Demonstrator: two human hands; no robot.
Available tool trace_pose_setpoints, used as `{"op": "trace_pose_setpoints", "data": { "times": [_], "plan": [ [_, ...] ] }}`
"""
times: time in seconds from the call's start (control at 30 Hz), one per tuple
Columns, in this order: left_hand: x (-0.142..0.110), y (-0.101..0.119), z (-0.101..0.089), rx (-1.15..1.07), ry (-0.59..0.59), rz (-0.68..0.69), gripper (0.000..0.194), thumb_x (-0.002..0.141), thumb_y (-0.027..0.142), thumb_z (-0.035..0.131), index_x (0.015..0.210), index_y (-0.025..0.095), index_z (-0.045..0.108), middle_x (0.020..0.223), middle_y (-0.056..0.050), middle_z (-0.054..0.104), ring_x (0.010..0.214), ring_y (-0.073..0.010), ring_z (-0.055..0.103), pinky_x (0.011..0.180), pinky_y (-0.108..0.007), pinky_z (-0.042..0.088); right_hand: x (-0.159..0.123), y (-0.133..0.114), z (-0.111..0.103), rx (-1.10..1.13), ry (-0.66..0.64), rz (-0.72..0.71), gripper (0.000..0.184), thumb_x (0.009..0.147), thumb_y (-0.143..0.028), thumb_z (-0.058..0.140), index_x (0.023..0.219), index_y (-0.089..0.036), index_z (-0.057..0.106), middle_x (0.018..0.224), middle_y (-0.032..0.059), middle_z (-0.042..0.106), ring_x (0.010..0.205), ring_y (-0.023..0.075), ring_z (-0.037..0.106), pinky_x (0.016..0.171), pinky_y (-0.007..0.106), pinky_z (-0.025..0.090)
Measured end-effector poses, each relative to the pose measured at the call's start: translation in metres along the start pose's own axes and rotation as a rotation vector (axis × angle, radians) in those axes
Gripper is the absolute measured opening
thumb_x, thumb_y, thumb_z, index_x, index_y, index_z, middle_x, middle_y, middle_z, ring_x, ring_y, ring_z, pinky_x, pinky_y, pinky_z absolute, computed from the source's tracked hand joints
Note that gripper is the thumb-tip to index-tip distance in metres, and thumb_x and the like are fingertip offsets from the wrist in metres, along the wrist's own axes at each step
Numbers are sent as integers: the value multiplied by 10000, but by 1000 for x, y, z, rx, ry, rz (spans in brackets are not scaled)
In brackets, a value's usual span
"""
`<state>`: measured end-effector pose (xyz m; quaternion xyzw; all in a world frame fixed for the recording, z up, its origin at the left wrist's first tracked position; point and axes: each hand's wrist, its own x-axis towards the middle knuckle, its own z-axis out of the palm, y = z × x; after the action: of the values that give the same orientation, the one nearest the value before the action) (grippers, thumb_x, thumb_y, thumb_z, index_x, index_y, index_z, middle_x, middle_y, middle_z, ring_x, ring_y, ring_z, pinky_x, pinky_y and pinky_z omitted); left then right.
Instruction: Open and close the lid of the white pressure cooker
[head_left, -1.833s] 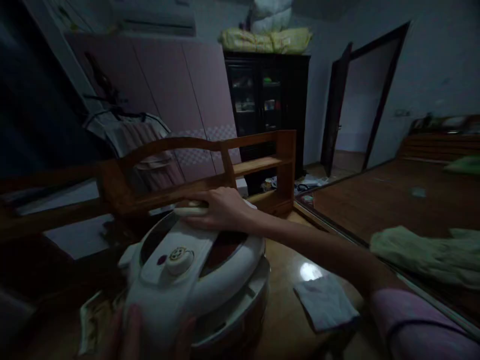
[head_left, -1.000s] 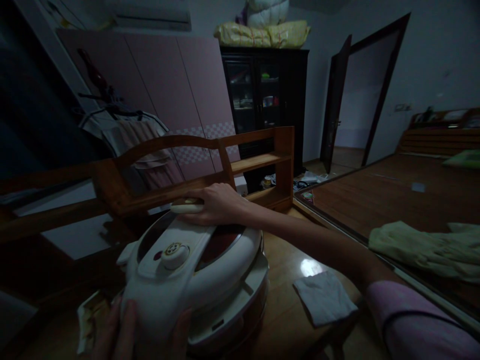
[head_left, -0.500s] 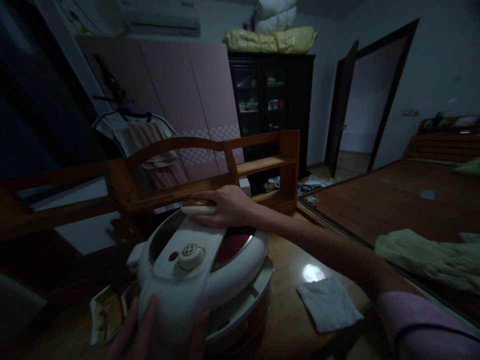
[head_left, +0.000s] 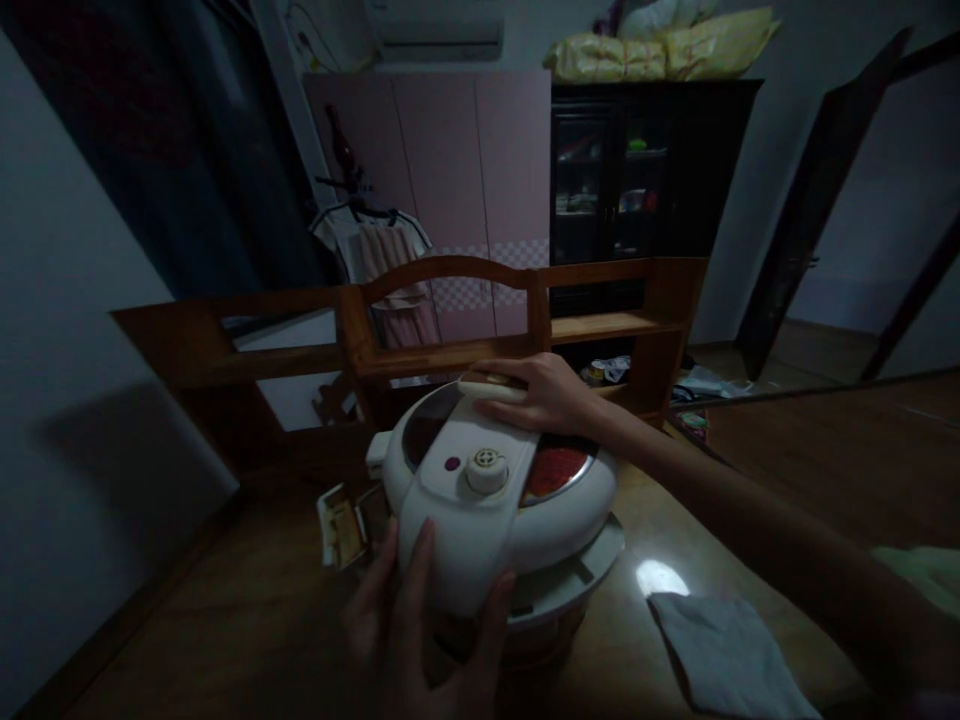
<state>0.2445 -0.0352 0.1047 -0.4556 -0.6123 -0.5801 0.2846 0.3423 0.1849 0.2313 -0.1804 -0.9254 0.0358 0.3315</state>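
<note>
A white pressure cooker lid (head_left: 465, 540) with a round knob (head_left: 487, 470) and dark red side panels sits slightly skewed over the cooker body (head_left: 600, 548). A gap shows between lid and rim at the near right. My right hand (head_left: 544, 395) reaches across from the right, its fingers wrapped round the lid's far handle. At the lid's near end is my left hand (head_left: 427, 640), with fingers on its left side and the thumb on its right, gripping it. The lower part of that hand is dark and blurred.
A folded grey cloth (head_left: 731, 650) lies on the wooden table (head_left: 195, 600), right of the cooker. Left of it stands a small open box (head_left: 341, 530). A wooden shelf rack (head_left: 450, 350) runs along the back, with a pink wardrobe (head_left: 480, 160) beyond.
The view has swung to the left, so the cooker and room appear further right. Both hands keep their places on the lid, and the gap beneath it still shows.
</note>
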Motion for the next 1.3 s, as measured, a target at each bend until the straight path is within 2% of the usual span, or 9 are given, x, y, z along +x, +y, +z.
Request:
{"op": "trace_pose_setpoints", "data": {
  "times": [0.17, 0.27, 0.43, 0.57, 0.77, 0.93, 1.1, 1.23, 1.3],
  "plan": [
    [-1, 1, -1, -31, -26, -31, 614, 797, 340, 823, 1344, 156, 615, 1453, -118, 492, 1342, -180, 494, 1125, -260, 403, 2, 4, 2, -12, -16, 6, 628, 905, -634, 606, 1377, -225, 667, 1105, 58, 721, 944, 220, 708, 778, 286, 489],
    [-2, 7, 0, -58, -18, -89, 615, 807, 334, 820, 1365, 199, 599, 1455, -82, 482, 1337, -162, 487, 1139, -261, 391, 2, 7, 3, -2, -21, -21, 621, 908, -611, 620, 1382, -212, 663, 1124, 61, 718, 936, 222, 710, 782, 284, 501],
    [-7, 14, 3, -91, 8, -86, 609, 797, 284, 829, 1354, 188, 600, 1446, -92, 467, 1334, -147, 488, 1139, -229, 394, 1, 9, 2, 101, -30, -56, 562, 924, -536, 647, 1382, -211, 651, 1190, 19, 702, 970, 167, 707, 815, 231, 525],
    [-13, 20, 7, -95, -4, -126, 636, 796, 303, 832, 1376, 230, 582, 1449, -78, 440, 1364, -161, 458, 1151, -257, 386, 2, 11, 1, 180, -47, -91, 537, 911, -464, 690, 1370, -187, 650, 1218, 21, 692, 1019, 149, 701, 825, 189, 533],
    [-18, 25, 13, -61, -12, -135, 623, 808, 353, 822, 1370, 259, 571, 1439, -68, 418, 1447, -191, 358, 1210, -262, 307, 6, 10, -2, 186, -102, -79, 503, 917, -437, 681, 1348, -178, 660, 1175, 45, 705, 953, 186, 711, 759, 227, 543],
    [-25, 26, 19, -69, 37, -88, 587, 827, 453, 791, 1335, 231, 598, 1395, -120, 423, 1385, -253, 425, 1218, -411, 349, 8, 16, 0, 199, -111, -75, 511, 910, -439, 689, 1363, -206, 653, 1153, 58, 708, 1004, 217, 706, 782, 251, 555],
    [-35, 32, 20, -188, -34, -101, 549, 874, 294, 730, 1388, 217, 553, 1450, -158, 347, 1483, -308, 311, 1211, -459, 352, 8, 23, 2, 204, -83, -162, 471, 902, -371, 704, 1347, -221, 662, 1144, 42, 712, 931, 168, 709, 718, 217, 532],
    [-44, 33, 19, -78, -18, -33, 654, 833, 288, 661, 1456, 167, 502, 1464, -182, 407, 1446, -293, 368, 1161, -431, 417, 11, 27, -3, 55, -116, -250, 520, 947, -411, 653, 1443, -275, 581, 1103, 3, 717, 797, 108, 686, 648, 200, 489],
    [-49, 30, 17, -39, -33, 0, 695, 847, 251, 548, 1525, 147, 432, 1510, -171, 415, 1434, -275, 398, 1123, -390, 447, 13, 28, -10, -88, -183, -263, 591, 972, -475, 614, 1530, -339, 472, 1225, -13, 681, 945, 114, 687, 765, 210, 513]
  ]
}}
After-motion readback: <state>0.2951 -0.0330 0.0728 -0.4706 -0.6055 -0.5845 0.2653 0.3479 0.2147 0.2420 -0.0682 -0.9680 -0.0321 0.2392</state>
